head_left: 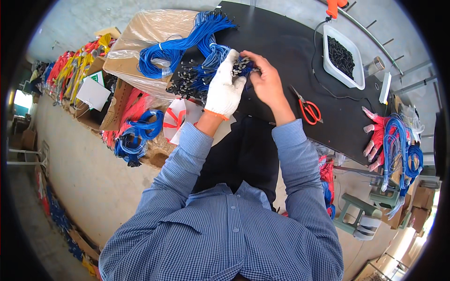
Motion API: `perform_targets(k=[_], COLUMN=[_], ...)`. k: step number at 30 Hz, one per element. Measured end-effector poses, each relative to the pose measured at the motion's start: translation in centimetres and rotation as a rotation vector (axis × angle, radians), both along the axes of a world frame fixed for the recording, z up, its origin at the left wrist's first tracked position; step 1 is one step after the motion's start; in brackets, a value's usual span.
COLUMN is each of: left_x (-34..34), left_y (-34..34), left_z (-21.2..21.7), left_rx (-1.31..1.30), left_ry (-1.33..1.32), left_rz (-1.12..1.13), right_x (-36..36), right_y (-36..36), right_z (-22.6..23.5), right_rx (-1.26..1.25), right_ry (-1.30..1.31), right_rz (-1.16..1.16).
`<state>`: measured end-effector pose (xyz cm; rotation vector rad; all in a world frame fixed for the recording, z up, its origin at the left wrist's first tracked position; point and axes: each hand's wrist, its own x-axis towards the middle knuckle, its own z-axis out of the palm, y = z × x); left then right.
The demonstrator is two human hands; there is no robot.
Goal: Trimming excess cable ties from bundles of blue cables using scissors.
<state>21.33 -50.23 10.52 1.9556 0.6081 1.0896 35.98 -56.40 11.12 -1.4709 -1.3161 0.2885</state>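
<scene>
My left hand (223, 91), in a white knitted glove with an orange cuff, is closed round a bunch of blue wires (215, 52) at the near table edge. My bare right hand (268, 84) curls its fingers against the far right side of the same bunch, where dark and silvery wire ends (242, 67) show between my hands. More ends (187, 77) spread out left of the glove. Part of the bunch is hidden behind my fingers. A thick looped hank of blue wires (157, 56) lies beyond, on a plastic-wrapped carton.
On the black table (276, 35) lie orange-handled scissors (309, 111), right of my right hand. A white tray (326, 65) of small black parts stands farther back, near a cable and an orange tool (333, 8). Cartons, coloured wire bundles (143, 131) and a green stool (349, 213) stand around.
</scene>
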Motion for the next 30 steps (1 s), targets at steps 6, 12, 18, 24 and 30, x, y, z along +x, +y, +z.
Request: perform_targets(k=[6,12,18,24,30], left_x=[0.2,0.3,0.4,0.5,0.8], left_y=[0.4,0.0,0.2,0.0,0.3], left_z=[-0.1,0.3,-0.2,0.0,-0.8], left_rx=[0.021,-0.078,-0.072,-0.100,-0.070], left_ry=[-0.010,-0.066,-0.141,-0.128,-0.130], left_rz=[0.019,0.016,-0.021,-0.025,-0.021], right_x=[-2.3,-2.7,-3.0,-2.9,-2.5], right_y=[-0.2,-0.3,-0.7,-0.7,-0.7], right_z=[0.9,0.8,0.6,0.3,-0.2], right_rx=[0.132,0.154,0.158,0.179,0.181], right_ry=[-0.151,-0.102,-0.038,0.026,0.038], right_rz=[-0.073,-0.086,-0.092,-0.075,-0.068])
